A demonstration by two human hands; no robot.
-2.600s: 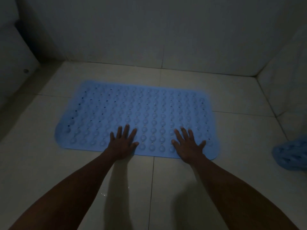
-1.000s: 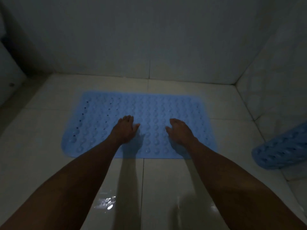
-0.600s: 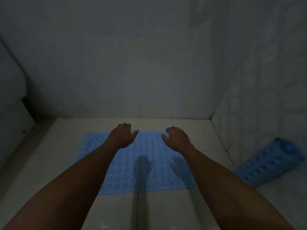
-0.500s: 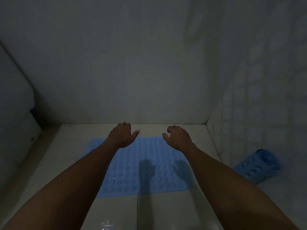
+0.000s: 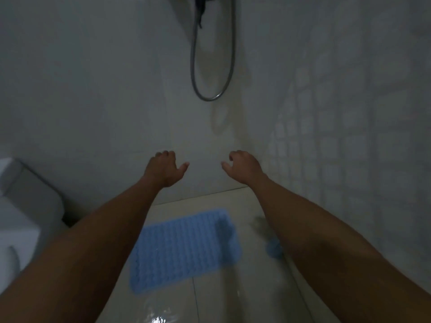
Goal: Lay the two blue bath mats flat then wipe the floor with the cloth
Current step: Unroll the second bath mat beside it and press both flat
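Blue mat, laid out: a studded blue bath mat [image 5: 184, 250] lies flat on the pale tiled floor [image 5: 254, 287], lower centre of the frame, partly hidden on its left by the left forearm.
Second mat: only a small blue patch [image 5: 274, 249] shows at centre right, just beside the inner edge of the right forearm; whether it is rolled or flat cannot be told.
Cloth: not seen anywhere in the frame.
Left hand: the left hand [image 5: 164, 169] is raised in the middle of the frame, in front of the wall, palm down, fingers loosely curled and thumb out, holding nothing.
Right hand: the right hand [image 5: 243, 167] is level with it, a gap between them, fingers also loosely curled, empty.
Arms: both bare forearms reach up from the bottom corners, well above the mat.
Shower hose: a metal hose [image 5: 210, 66] hangs in a loop at the upper centre.
Walls: plain pale tiles behind the hands; small square tiles on the right.
Lower left: a white fixture [image 5: 28, 206], dim and unclear.
Floor sheen: a wet glint [image 5: 158, 319] at the bottom centre.
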